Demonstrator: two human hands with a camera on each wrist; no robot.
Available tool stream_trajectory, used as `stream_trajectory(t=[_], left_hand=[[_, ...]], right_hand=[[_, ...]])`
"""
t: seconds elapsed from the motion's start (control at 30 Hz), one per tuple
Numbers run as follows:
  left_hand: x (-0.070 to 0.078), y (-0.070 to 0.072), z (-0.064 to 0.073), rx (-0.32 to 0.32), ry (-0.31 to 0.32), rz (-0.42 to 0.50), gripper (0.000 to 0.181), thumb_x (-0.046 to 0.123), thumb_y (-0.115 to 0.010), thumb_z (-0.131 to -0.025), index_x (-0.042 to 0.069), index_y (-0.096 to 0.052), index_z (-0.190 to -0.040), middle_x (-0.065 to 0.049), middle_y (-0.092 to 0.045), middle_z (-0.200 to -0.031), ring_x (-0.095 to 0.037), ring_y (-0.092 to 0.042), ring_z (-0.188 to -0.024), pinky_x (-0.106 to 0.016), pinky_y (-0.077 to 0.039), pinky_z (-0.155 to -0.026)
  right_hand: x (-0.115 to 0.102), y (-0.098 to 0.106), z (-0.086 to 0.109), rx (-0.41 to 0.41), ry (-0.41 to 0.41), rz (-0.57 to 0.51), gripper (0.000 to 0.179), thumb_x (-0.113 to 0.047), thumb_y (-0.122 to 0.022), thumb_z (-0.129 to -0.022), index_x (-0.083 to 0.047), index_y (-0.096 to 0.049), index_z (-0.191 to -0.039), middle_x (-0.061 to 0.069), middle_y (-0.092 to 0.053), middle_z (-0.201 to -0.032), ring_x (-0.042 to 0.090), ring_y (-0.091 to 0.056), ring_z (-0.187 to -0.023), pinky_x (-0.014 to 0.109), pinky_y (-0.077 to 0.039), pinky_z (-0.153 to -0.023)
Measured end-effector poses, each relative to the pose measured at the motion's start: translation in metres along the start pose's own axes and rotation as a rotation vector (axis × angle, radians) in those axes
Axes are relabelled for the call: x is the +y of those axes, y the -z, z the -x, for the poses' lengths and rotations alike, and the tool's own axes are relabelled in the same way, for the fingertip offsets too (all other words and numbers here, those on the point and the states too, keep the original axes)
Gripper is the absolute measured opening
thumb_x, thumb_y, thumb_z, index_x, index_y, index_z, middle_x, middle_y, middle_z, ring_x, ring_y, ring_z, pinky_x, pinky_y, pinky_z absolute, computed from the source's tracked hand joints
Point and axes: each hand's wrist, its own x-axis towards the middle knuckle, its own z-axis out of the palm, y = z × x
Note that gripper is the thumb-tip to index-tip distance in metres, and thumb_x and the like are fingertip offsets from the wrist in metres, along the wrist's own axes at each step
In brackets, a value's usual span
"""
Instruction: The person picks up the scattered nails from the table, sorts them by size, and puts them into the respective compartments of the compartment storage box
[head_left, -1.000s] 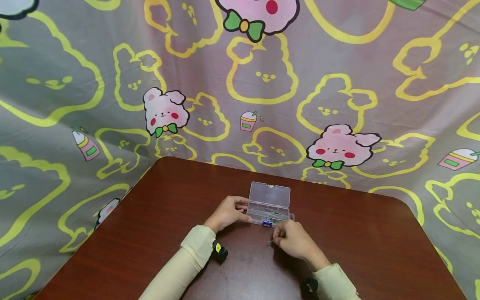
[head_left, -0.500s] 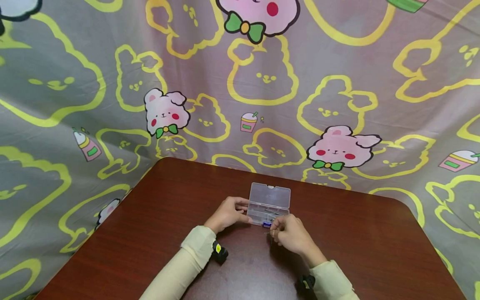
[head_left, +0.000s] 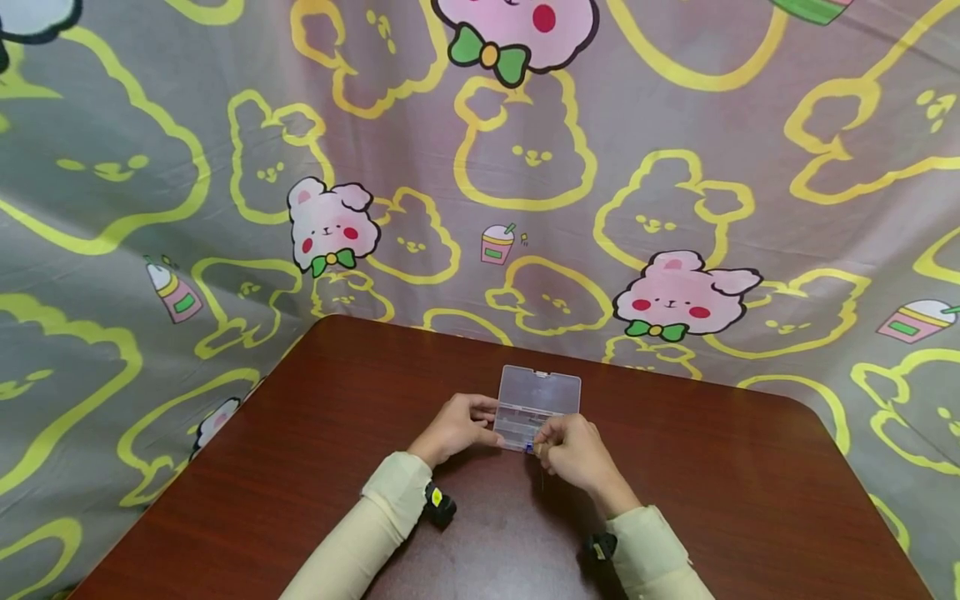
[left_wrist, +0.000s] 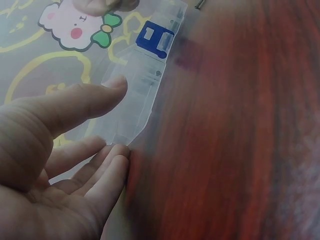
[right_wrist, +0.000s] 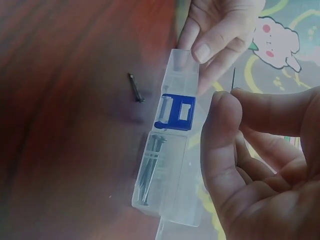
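A clear plastic compartment box point(head_left: 513, 436) with a blue latch point(right_wrist: 177, 112) stands on the table, its lid point(head_left: 538, 390) raised at the back. My left hand point(head_left: 456, 423) holds the box's left end, thumb at the front corner and fingers along the side. My right hand point(head_left: 576, 454) is over the right front of the box. Between its thumb and forefinger it pinches a thin dark nail point(right_wrist: 233, 78), of which only the slim shank sticks out. Several nails point(right_wrist: 151, 170) lie in a front compartment, visible through the wall.
A small dark nail point(right_wrist: 134, 88) lies on the brown wooden table point(head_left: 360, 367) in front of the box. A patterned curtain point(head_left: 420, 233) hangs behind the table and along its sides.
My right hand has moved forward and slightly left, from the box's front right corner to over its right front, covering more of it. The left hand has stayed put.
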Motion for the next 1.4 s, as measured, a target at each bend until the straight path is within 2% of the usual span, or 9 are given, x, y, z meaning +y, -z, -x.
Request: stream_trajectory(t=[0.2, 0.67, 1.07, 1.4], left_hand=[[0.002, 0.0, 0.001, 0.002, 0.023, 0.001, 0.061, 0.002, -0.09, -0.072, -0.002, -0.066, -0.128, -0.015, -0.069, -0.116, -0.027, -0.064, -0.11, -0.036, -0.055, -0.089], [0.001, 0.001, 0.001, -0.01, 0.02, 0.007, 0.062, 0.003, -0.09, -0.073, -0.001, -0.064, -0.13, -0.015, -0.068, -0.118, -0.028, -0.063, -0.111, -0.036, -0.055, -0.089], [0.003, 0.001, 0.001, -0.008, 0.022, -0.001, 0.06, 0.002, -0.089, -0.073, -0.001, -0.065, -0.128, -0.013, -0.068, -0.117, -0.025, -0.064, -0.108, -0.035, -0.055, -0.088], [0.002, 0.001, 0.001, -0.008, 0.03, -0.005, 0.061, 0.002, -0.09, -0.073, 0.0, -0.065, -0.129, -0.013, -0.069, -0.116, -0.025, -0.064, -0.108, -0.034, -0.055, -0.087]], right_hand=[[0.0, -0.002, -0.009, 0.026, -0.013, 0.023, 0.017, 0.009, -0.067, -0.078, -0.007, -0.07, -0.072, 0.0, -0.06, -0.057, 0.015, -0.057, -0.049, 0.031, -0.05, -0.048], [-0.001, -0.005, -0.021, 0.028, -0.012, 0.064, 0.014, 0.002, -0.072, -0.082, -0.008, -0.072, -0.072, -0.002, -0.062, -0.059, 0.015, -0.059, -0.049, 0.032, -0.051, -0.049], [0.0, -0.007, -0.031, 0.04, -0.017, 0.125, 0.015, 0.0, -0.076, -0.078, -0.011, -0.072, -0.068, -0.004, -0.061, -0.056, 0.014, -0.057, -0.047, 0.031, -0.05, -0.048], [-0.001, -0.01, -0.035, 0.038, 0.013, 0.177, 0.016, -0.002, -0.079, -0.077, -0.012, -0.073, -0.067, -0.006, -0.063, -0.063, 0.014, -0.056, -0.057, 0.031, -0.049, -0.053]])
